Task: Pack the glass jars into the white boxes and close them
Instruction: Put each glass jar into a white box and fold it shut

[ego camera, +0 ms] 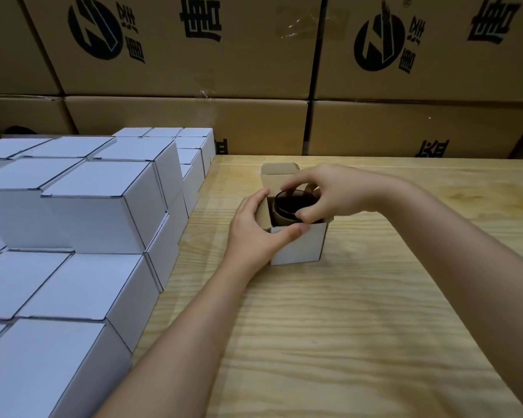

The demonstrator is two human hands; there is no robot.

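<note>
dark glass jar (296, 203) apparently inside open white box (298, 247)

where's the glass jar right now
Head view, centre: the glass jar sits partly in the open white box on the wooden table, rim pinched by the right hand, right of the stacked closed boxes.

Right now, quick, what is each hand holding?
Left hand: grip closed round a corner of the open white cardboard box.
Right hand: grip pinching the dark round glass jar.

Under and around the grip: pale wood tabletop (360, 321). Well behind it: stacked brown cartons (187, 86), black logos (95, 28) printed, clear tape (302, 24) on one.
</note>
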